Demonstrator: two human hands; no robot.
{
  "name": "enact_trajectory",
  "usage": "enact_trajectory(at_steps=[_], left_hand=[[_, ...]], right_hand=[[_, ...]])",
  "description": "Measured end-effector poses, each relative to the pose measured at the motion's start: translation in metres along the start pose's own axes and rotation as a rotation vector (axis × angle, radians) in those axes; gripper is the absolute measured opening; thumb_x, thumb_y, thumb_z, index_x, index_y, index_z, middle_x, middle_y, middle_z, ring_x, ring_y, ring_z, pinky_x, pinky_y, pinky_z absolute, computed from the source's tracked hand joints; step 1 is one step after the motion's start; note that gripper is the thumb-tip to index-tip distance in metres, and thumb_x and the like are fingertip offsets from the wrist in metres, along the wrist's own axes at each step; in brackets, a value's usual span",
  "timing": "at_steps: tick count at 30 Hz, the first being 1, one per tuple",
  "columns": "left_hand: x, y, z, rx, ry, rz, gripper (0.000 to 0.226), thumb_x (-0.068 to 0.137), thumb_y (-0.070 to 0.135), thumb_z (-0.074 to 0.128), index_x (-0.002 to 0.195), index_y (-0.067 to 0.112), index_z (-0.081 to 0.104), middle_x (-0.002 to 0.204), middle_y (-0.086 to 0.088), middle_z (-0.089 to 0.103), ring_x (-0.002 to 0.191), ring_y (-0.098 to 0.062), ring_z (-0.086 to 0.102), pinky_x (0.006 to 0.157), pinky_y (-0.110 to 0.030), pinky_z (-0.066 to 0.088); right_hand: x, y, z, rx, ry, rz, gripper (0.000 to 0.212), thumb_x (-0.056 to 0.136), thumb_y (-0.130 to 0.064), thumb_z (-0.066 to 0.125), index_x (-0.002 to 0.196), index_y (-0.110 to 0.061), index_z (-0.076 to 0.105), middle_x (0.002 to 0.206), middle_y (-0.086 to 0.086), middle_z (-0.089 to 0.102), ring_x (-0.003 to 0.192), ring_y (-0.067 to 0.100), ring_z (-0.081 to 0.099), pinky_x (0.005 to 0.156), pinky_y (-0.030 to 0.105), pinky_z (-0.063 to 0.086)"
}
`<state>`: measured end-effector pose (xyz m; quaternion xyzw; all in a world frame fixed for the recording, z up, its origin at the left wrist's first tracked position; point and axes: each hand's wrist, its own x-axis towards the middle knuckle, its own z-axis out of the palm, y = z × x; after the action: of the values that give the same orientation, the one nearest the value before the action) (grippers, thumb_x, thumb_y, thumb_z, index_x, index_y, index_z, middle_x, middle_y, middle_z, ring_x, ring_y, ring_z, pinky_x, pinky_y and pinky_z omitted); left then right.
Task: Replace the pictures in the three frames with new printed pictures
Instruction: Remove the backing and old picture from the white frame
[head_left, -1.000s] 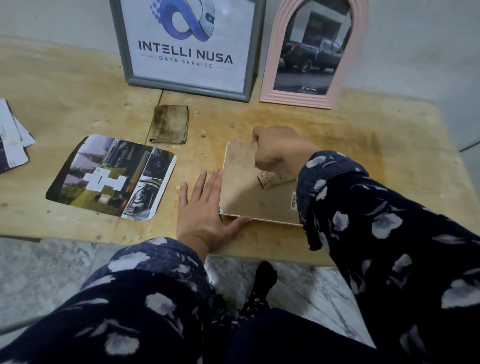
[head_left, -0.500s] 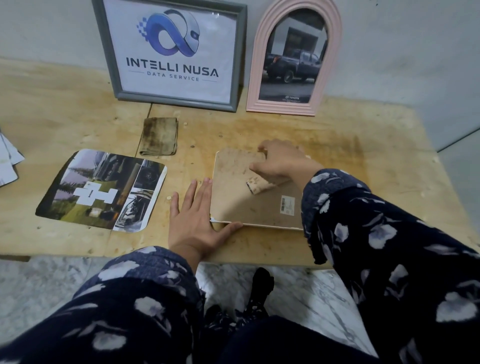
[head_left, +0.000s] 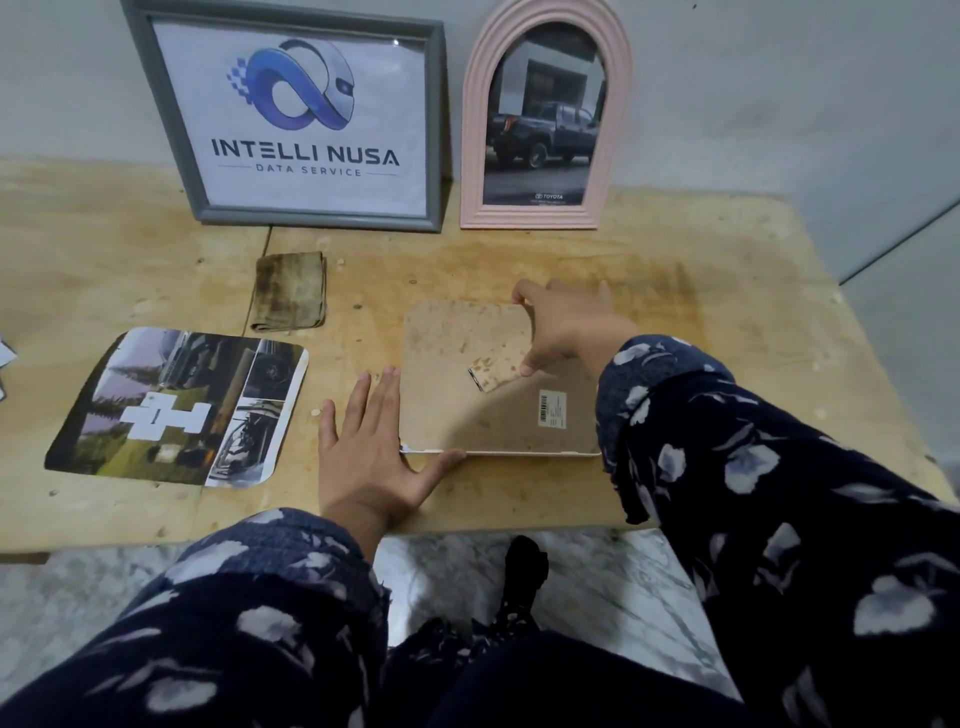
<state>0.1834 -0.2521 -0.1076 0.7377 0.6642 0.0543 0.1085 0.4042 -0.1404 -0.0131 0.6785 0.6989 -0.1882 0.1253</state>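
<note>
A single head-worn view was given, aimed forward and steeply down, close over the wooden table (head_left: 727, 322); the wall filled the frame's top, the floor its bottom.

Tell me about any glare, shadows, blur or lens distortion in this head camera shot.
Head view: small glare spot on the grey frame glass near its top; soft shadow under the right hand on the frame back; near sleeves slightly blurred; wide-angle bending shows in the table edge.
</note>
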Motion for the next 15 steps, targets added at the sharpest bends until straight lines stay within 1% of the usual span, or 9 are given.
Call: enact_trajectory(at_steps=[4,6,9,11,12,15], left_hand=[[0.0,0.0,0.001,-0.01,0.013,0.0,0.112,0.07,0.092,0.015,0.155,0.019,-0.001,0.162,0.009,0.005,0.149,-0.011,-0.005,0.119,-0.048,-0.001],[0.0,0.0,0.002,-0.021,0.021,-0.002,0.113,0.07,0.092,0.017,0.155,0.019,0.001,0.162,0.008,0.007,0.149,-0.011,-0.004,0.119,-0.048,-0.001],[-0.001,0.0,0.001,-0.04,0.044,0.002,0.112,0.071,0.09,0.021,0.155,0.019,0.006,0.161,0.007,0.012,0.149,-0.012,0.0,0.119,-0.048,0.001],[-0.002,0.001,0.001,-0.055,0.062,0.004,0.111,0.071,0.09,0.024,0.155,0.019,0.01,0.161,0.006,0.016,0.149,-0.013,0.003,0.119,-0.049,0.002],[-0.003,0.001,0.002,-0.054,0.069,0.003,0.111,0.071,0.09,0.025,0.154,0.019,0.011,0.16,0.006,0.017,0.149,-0.013,0.004,0.119,-0.049,0.002],[-0.002,0.002,0.002,-0.045,0.08,0.007,0.111,0.071,0.091,0.022,0.154,0.019,0.012,0.16,0.007,0.017,0.149,-0.013,0.004,0.119,-0.049,0.003]], right_hand=[[-0.009,-0.001,0.003,-0.079,0.134,-0.009,0.085,0.065,-0.046,0.081,0.135,-0.036,0.033,0.13,0.005,0.046,0.119,0.031,0.047,0.107,0.055,0.02],[-0.013,0.0,0.007,-0.06,0.184,-0.01,0.084,0.065,-0.045,0.081,0.134,-0.037,0.034,0.13,0.006,0.044,0.12,0.03,0.045,0.107,0.055,0.019],[-0.022,0.0,0.009,0.0,0.236,0.006,0.08,0.067,-0.04,0.08,0.133,-0.037,0.034,0.131,0.007,0.04,0.127,0.03,0.037,0.111,0.061,0.014],[-0.03,-0.001,0.01,0.042,0.258,0.013,0.079,0.069,-0.035,0.08,0.133,-0.036,0.034,0.132,0.007,0.036,0.129,0.029,0.031,0.11,0.064,0.014],[-0.033,-0.002,0.01,0.067,0.27,0.012,0.078,0.07,-0.032,0.08,0.133,-0.035,0.034,0.131,0.006,0.034,0.128,0.029,0.03,0.109,0.064,0.018],[-0.04,-0.003,0.009,0.141,0.303,-0.011,0.078,0.07,-0.023,0.08,0.132,-0.034,0.034,0.13,0.005,0.031,0.124,0.027,0.028,0.101,0.055,0.033]])
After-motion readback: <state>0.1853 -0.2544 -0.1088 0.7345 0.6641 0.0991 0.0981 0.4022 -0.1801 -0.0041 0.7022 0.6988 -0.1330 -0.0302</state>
